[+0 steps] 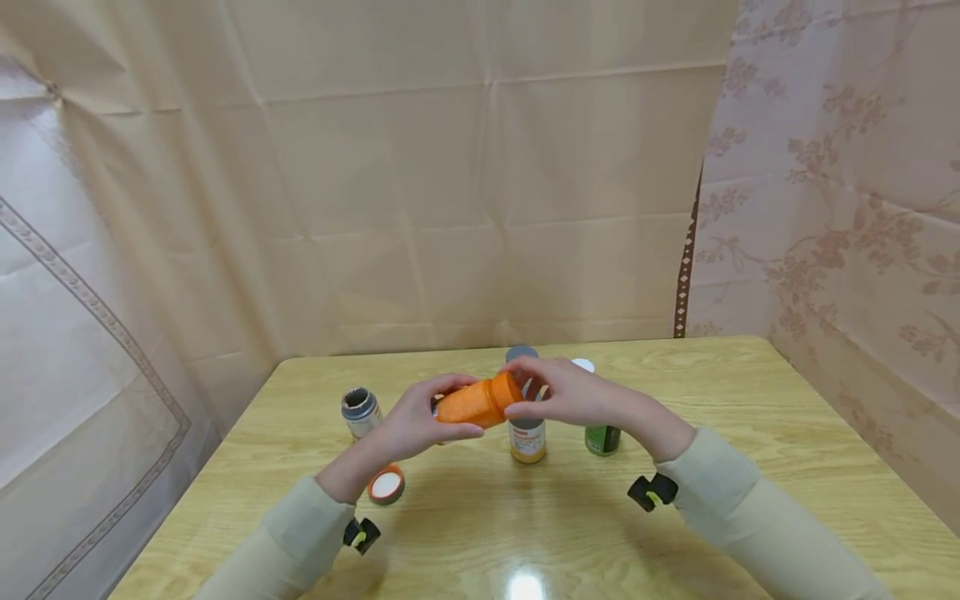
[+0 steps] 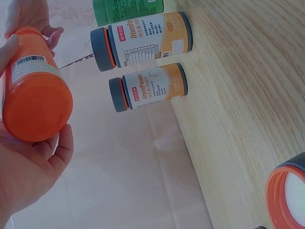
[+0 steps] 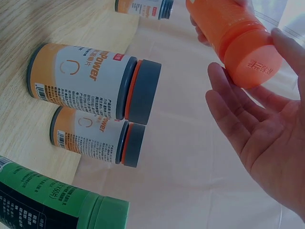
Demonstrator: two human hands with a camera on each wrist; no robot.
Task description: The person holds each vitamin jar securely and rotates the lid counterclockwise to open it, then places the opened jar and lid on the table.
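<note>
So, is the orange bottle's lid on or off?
On: the lid covers the end of the bottle held in the left hand. Whether it's screwed tight, I can't tell.

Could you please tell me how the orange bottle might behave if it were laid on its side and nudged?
The orange bottle would probably roll, given its round base and cap. It seems fairly stiff, since its walls show no obvious denting in the left hand. Its smooth-looking base suggests it could be somewhat slippery.
</note>
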